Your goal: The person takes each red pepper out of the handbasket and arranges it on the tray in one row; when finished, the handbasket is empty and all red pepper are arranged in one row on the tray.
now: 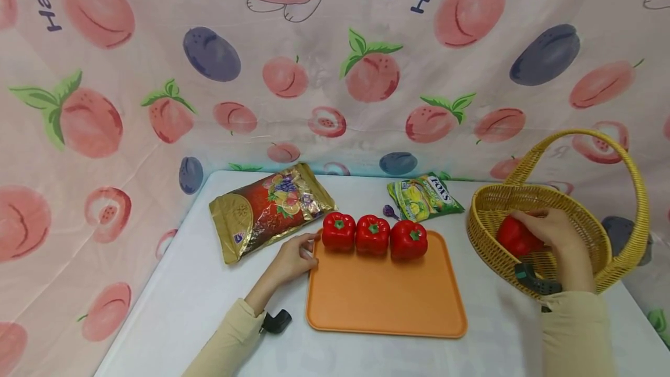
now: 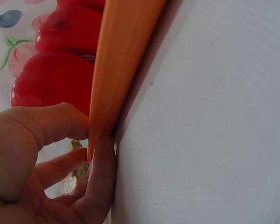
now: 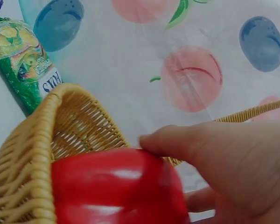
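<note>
At the tray's left edge, my left hand (image 1: 294, 259) pinches the rim of the orange tray (image 1: 387, 301) between thumb and fingers. Three red bell peppers (image 1: 372, 235) stand in a row along the tray's far side, green stems showing. Over on the right, my right hand (image 1: 557, 231) grips another red bell pepper (image 1: 515, 237) inside the yellow wicker basket (image 1: 484, 252). In the right wrist view the thumb lies on top of this pepper (image 3: 114, 186), and the basket's woven wall (image 3: 37, 168) stands right beside it.
A gold and red packet (image 1: 272, 208) lies behind the left hand. A green snack bag (image 1: 426, 198) and a small purple lollipop (image 1: 389, 211) lie behind the tray. The basket's tall handle (image 1: 635, 191) arches at the right. A fruit-print cloth (image 1: 314, 74) hangs at the back.
</note>
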Tool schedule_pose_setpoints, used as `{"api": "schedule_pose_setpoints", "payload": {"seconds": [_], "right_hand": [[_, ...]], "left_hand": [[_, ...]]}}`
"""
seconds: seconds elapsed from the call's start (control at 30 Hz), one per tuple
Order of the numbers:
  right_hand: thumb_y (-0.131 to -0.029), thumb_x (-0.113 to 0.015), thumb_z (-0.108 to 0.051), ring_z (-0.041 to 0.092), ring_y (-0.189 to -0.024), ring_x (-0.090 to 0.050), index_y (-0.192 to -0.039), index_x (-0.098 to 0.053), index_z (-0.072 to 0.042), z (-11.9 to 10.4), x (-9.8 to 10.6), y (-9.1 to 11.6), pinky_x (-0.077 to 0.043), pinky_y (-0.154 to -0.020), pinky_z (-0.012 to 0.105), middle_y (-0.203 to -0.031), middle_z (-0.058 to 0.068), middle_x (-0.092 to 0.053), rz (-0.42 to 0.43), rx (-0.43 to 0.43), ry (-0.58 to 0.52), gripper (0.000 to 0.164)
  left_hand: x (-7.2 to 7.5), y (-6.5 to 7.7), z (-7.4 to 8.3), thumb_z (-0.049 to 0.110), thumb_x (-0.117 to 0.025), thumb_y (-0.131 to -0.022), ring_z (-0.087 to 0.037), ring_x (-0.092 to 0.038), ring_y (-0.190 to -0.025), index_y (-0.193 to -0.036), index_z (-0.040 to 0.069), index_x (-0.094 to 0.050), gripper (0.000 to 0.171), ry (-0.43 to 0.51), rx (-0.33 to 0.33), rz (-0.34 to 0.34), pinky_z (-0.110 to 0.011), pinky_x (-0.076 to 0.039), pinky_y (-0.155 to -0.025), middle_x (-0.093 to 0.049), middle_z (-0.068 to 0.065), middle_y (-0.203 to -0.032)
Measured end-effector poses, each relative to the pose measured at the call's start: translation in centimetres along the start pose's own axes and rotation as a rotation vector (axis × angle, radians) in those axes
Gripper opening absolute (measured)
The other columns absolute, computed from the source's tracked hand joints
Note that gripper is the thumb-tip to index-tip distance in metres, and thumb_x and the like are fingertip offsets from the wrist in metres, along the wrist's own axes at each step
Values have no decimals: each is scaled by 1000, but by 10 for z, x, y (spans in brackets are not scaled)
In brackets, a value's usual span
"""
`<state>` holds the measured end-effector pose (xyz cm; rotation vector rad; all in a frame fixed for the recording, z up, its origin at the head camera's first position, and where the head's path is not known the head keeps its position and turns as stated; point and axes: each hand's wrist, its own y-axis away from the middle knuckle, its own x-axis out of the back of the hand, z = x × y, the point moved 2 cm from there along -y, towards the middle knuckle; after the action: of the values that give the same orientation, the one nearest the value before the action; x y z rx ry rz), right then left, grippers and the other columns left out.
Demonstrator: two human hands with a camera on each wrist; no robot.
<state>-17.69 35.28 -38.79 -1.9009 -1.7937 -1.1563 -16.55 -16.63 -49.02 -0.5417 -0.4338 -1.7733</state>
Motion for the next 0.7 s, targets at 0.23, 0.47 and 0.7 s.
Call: {"api": "schedule_pose_setpoints", "payload": {"seconds": [0.23, 0.47, 0.7], "right_hand": [[-93, -52, -55, 45, -106, -51, -135, -39, 19, -5, -5, 5, -44, -64, 26, -124, 38, -46, 152, 2, -54, 87], [-92, -51, -57, 47, -109, -51, -140, -35, 18, -13, -7, 12, -43, -60, 20, -129, 39, -44, 178, -8, -73, 90], [-93, -53, -55, 45, -104, -53, -140, -38, 15, -23, -7, 20, -42, -55, 16, -125, 38, -47, 243, 39, -75, 86]], "left_hand": [[0, 0, -1, -2, -74, -74, -11, -62, -71, -128, 3, -62, 56, 12, 0, -5, -27, -52, -65, -61, -6, -91], [0, 1, 0, -3, -73, -75, -11, -63, -72, -130, 4, -61, 56, 23, 3, -6, -27, -52, -65, -61, -7, -92], [0, 0, 0, -1, -73, -73, -10, -61, -69, -128, 4, -62, 56, -5, -6, -1, -26, -51, -65, -62, -5, -89]]}}
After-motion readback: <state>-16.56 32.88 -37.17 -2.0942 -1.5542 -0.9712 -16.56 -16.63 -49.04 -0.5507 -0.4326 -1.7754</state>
